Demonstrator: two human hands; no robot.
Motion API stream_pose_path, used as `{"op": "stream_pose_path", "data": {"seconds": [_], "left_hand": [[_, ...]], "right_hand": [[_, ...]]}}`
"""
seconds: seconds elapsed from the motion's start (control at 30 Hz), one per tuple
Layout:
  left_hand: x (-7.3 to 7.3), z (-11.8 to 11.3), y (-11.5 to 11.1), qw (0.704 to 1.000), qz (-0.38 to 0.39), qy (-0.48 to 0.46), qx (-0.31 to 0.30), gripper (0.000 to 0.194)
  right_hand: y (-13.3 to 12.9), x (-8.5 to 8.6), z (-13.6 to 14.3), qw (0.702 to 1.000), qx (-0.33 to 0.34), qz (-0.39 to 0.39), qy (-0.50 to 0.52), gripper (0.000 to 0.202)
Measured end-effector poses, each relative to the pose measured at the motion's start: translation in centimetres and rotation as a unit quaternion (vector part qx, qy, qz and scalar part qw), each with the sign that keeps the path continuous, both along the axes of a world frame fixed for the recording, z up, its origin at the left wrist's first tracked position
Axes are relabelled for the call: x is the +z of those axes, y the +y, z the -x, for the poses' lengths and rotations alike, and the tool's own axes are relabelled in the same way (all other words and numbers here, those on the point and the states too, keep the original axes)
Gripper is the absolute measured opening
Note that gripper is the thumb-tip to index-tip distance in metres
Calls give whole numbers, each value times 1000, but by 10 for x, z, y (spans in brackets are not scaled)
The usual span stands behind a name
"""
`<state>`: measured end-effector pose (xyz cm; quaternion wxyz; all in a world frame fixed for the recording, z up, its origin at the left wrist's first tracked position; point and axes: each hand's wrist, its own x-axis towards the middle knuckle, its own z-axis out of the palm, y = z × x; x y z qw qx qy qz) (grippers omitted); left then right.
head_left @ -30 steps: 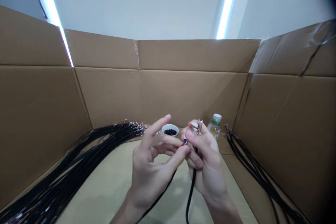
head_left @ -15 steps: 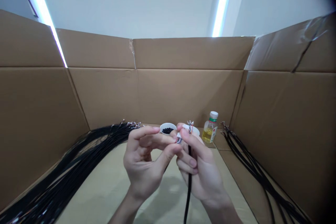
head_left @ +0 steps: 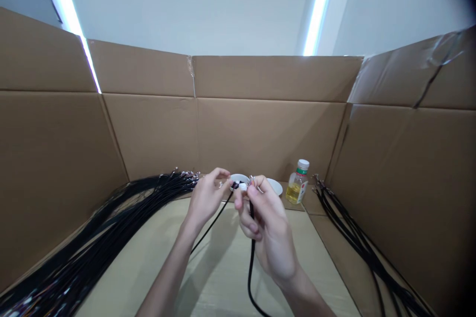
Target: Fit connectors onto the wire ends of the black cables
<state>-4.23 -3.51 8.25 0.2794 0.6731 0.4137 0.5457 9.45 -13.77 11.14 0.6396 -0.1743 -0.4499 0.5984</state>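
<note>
My right hand (head_left: 269, 223) is closed around a black cable (head_left: 252, 252), which hangs down and curves toward the front edge. Thin coloured wires (head_left: 252, 181) stick out of the cable's upper end, above the thumb. Beside those fingertips is a small white connector (head_left: 243, 186). My left hand (head_left: 208, 195) is to the left of it, thumb and forefinger slightly apart, close to a white bowl (head_left: 238, 177) of small black pieces. A thinner black cable (head_left: 211, 224) slants up toward a small dark piece between the hands; its upper end is unclear.
A thick bundle of black cables (head_left: 122, 233) lies along the left side. Several more cables (head_left: 357, 237) lie on the right. A second white dish (head_left: 275, 186) and a bottle of yellow liquid (head_left: 296, 185) stand at the back. Cardboard walls (head_left: 271, 133) surround the table (head_left: 223, 282).
Both hands have moved forward, away from me. My left hand has drawn away from the wires and connector toward the bowl. My right hand still holds the cable, now slightly farther left.
</note>
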Motion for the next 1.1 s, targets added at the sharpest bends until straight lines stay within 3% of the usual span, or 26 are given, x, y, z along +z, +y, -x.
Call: {"op": "stream_pose_path", "data": {"seconds": [0.13,0.27,0.4,0.57,0.67,0.77,0.9,0.97,1.1], "left_hand": [[29,10,-38,999,-30,-19,17,28],[52,16,-81,994,-45,-61,-81,32],[57,18,-101,989,-7,-67,-131,15],[58,17,-101,982,46,-90,-161,11],[58,16,-99,978,38,-96,-180,7],[56,13,-98,984,-25,-66,-161,2],[51,10,-94,977,-187,29,-102,8],[49,9,-90,953,-286,83,-65,13],[43,7,-80,869,-466,167,17,24]], "right_hand": [[-2,-1,4,997,-61,-38,-19,29],[-7,1,7,990,-110,-72,-40,24],[-10,1,6,984,-141,-95,-62,20],[-9,1,2,988,-115,-86,-54,21],[-7,2,2,990,-115,-77,-40,22],[-6,3,4,990,-122,-68,-19,25],[-5,1,7,991,-126,-53,7,28],[-4,0,7,992,-121,-44,15,28],[0,-1,3,995,-92,-43,21,28]]}}
